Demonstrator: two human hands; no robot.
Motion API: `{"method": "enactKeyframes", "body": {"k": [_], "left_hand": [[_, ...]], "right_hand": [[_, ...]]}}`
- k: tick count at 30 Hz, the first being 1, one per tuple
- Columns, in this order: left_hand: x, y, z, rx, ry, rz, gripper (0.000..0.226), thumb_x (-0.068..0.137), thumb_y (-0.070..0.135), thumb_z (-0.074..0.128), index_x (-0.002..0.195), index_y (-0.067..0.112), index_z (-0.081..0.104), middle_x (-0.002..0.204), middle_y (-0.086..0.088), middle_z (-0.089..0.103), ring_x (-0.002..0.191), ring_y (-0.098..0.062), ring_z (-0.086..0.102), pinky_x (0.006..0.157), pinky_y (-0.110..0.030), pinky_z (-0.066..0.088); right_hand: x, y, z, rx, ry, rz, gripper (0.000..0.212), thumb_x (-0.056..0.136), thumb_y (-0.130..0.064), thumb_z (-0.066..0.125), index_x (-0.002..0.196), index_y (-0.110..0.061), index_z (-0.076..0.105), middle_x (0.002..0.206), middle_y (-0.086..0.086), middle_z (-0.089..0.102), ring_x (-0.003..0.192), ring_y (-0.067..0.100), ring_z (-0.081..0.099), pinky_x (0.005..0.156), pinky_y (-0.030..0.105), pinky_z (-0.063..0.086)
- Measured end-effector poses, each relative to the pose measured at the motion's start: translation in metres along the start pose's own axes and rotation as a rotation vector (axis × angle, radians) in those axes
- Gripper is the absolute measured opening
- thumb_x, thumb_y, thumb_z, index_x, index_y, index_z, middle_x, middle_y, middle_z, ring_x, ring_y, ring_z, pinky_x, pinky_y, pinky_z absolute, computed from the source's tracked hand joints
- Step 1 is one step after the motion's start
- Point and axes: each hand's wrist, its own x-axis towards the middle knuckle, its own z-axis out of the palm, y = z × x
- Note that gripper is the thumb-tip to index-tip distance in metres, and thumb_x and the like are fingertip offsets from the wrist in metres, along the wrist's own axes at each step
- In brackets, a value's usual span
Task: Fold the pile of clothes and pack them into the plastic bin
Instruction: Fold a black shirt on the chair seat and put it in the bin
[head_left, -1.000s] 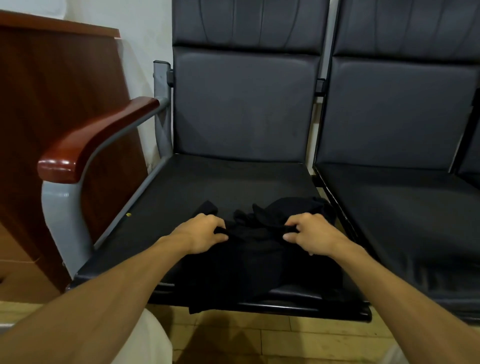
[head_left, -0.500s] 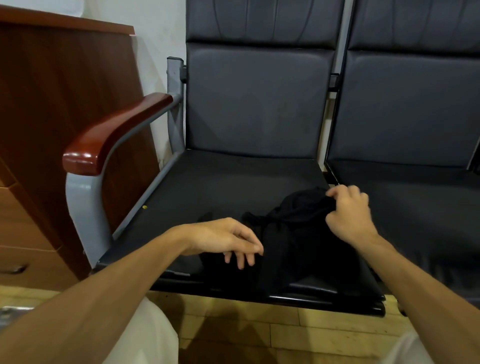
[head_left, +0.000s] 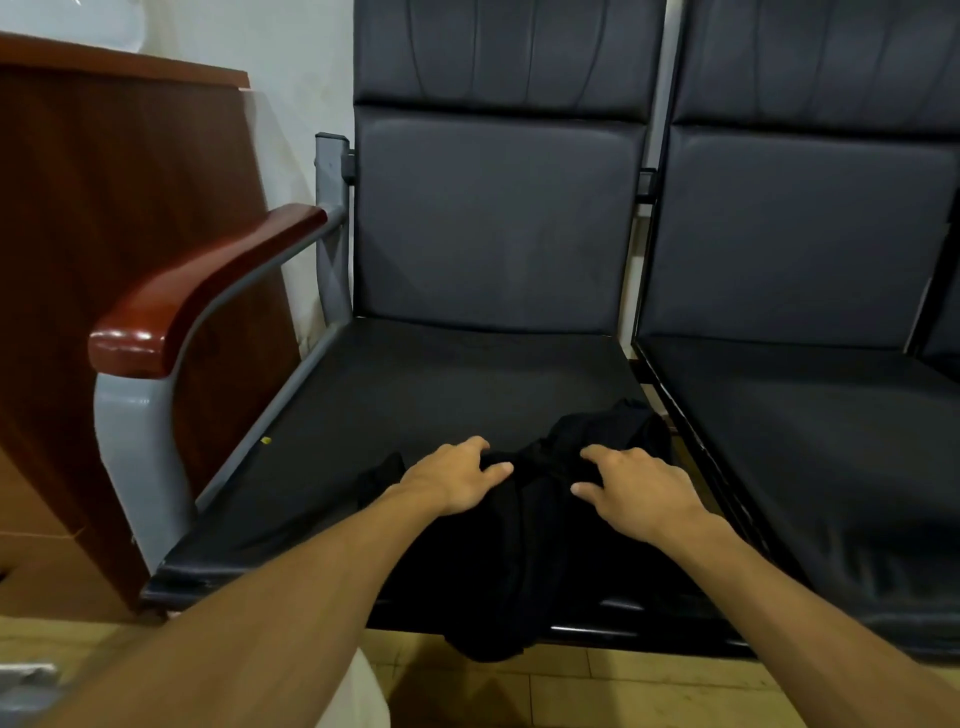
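Observation:
A crumpled black garment (head_left: 540, 551) lies on the front right part of the black chair seat (head_left: 415, 395), and one end hangs over the front edge. My left hand (head_left: 457, 480) rests on its left part with fingers spread. My right hand (head_left: 634, 488) lies flat on its right part, fingers stretched forward over the bunched cloth. The two hands are about a hand's width apart. No plastic bin is in view.
A red-brown wooden armrest (head_left: 208, 280) on a grey metal frame bounds the seat on the left, with a wooden cabinet (head_left: 104, 249) beyond it. A second black seat (head_left: 810, 447) adjoins on the right. Wooden floor (head_left: 623, 686) runs below.
My right hand let go of the garment's far right corner and came back to its middle. My left hand moved forward from hovering and now lies on the cloth.

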Motion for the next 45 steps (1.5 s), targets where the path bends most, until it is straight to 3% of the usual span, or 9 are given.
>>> {"method": "enactKeyframes", "body": {"k": [7, 13, 18, 22, 27, 33, 36, 39, 45], "left_hand": [[0.015, 0.007, 0.002, 0.025, 0.043, -0.045, 0.018, 0.092, 0.032, 0.06, 0.079, 0.024, 0.05, 0.098, -0.002, 0.061, 0.092, -0.021, 0.061, 0.083, -0.036, 0.051], [0.003, -0.018, -0.027, -0.077, 0.366, -0.201, 0.016, 0.096, 0.024, 0.04, 0.098, 0.009, 0.047, 0.096, -0.011, 0.055, 0.088, -0.031, 0.057, 0.078, -0.039, 0.048], [-0.015, -0.036, -0.048, -0.325, 0.628, -0.261, 0.014, 0.098, 0.019, 0.039, 0.098, 0.006, 0.042, 0.083, -0.007, 0.048, 0.076, -0.023, 0.048, 0.065, -0.035, 0.036], [-0.025, -0.041, -0.056, -0.715, 0.652, -0.263, 0.015, 0.094, 0.023, 0.044, 0.09, 0.009, 0.043, 0.08, -0.007, 0.05, 0.067, -0.016, 0.046, 0.058, -0.031, 0.039], [-0.022, -0.052, -0.054, -1.018, 0.478, -0.242, 0.005, 0.093, 0.009, 0.04, 0.088, 0.01, 0.041, 0.064, -0.012, 0.054, 0.054, -0.022, 0.06, 0.079, -0.048, 0.053], [-0.035, -0.056, -0.057, -0.223, 0.264, -0.189, 0.028, 0.099, 0.031, 0.048, 0.083, 0.011, 0.059, 0.075, -0.007, 0.059, 0.066, -0.019, 0.056, 0.059, -0.028, 0.042], [-0.038, -0.051, -0.062, -0.165, 0.357, -0.189, 0.042, 0.102, 0.033, 0.04, 0.069, 0.01, 0.053, 0.077, -0.009, 0.057, 0.075, -0.025, 0.056, 0.066, -0.032, 0.041], [-0.044, -0.028, -0.068, -0.633, 0.449, -0.044, 0.041, 0.103, 0.031, 0.04, 0.081, 0.003, 0.06, 0.077, -0.011, 0.063, 0.071, -0.023, 0.061, 0.069, -0.031, 0.049], [-0.087, 0.032, -0.061, -0.948, -0.182, 0.41, 0.022, 0.1, 0.015, 0.047, 0.096, -0.001, 0.062, 0.07, -0.008, 0.053, 0.057, -0.012, 0.046, 0.06, -0.022, 0.041]], "right_hand": [[0.009, 0.014, -0.01, 0.192, 0.108, 0.171, 0.025, 0.097, -0.026, 0.043, 0.112, -0.011, 0.056, 0.108, 0.013, 0.064, 0.1, 0.034, 0.061, 0.075, 0.033, 0.044], [0.024, 0.042, -0.019, 1.482, 0.26, 0.53, 0.037, 0.099, -0.006, 0.029, 0.134, -0.001, 0.041, 0.102, 0.021, 0.062, 0.07, 0.028, 0.067, 0.053, 0.031, 0.059], [0.031, 0.045, -0.024, 1.861, 0.514, 0.614, 0.038, 0.101, -0.004, 0.029, 0.135, 0.008, 0.039, 0.125, 0.026, 0.057, 0.105, 0.031, 0.062, 0.097, 0.039, 0.05], [0.033, 0.027, -0.021, 1.75, 0.377, 0.544, 0.044, 0.095, 0.006, 0.04, 0.138, 0.001, 0.038, 0.13, 0.02, 0.052, 0.116, 0.03, 0.056, 0.102, 0.041, 0.047], [0.023, 0.003, -0.007, 0.886, 0.311, 0.288, 0.048, 0.088, -0.011, 0.063, 0.132, -0.015, 0.044, 0.125, 0.005, 0.049, 0.114, 0.024, 0.052, 0.095, 0.033, 0.043], [0.019, -0.027, 0.005, 0.493, 0.241, -0.239, 0.033, 0.091, -0.017, 0.062, 0.122, -0.02, 0.052, 0.111, -0.008, 0.046, 0.111, 0.009, 0.049, 0.097, 0.028, 0.044], [0.023, -0.037, 0.006, 0.484, 0.131, -0.29, 0.028, 0.093, -0.026, 0.062, 0.12, -0.023, 0.056, 0.106, -0.009, 0.052, 0.097, 0.006, 0.053, 0.09, 0.024, 0.047], [0.024, -0.049, 0.002, 0.799, 0.024, -0.113, 0.024, 0.098, -0.039, 0.048, 0.107, -0.022, 0.061, 0.087, -0.005, 0.07, 0.079, 0.011, 0.065, 0.078, 0.027, 0.05], [0.024, -0.053, -0.005, 1.272, -0.276, 0.149, 0.052, 0.098, -0.059, 0.031, 0.101, -0.018, 0.063, 0.086, 0.017, 0.07, 0.059, 0.02, 0.059, 0.059, 0.029, 0.044]]}}
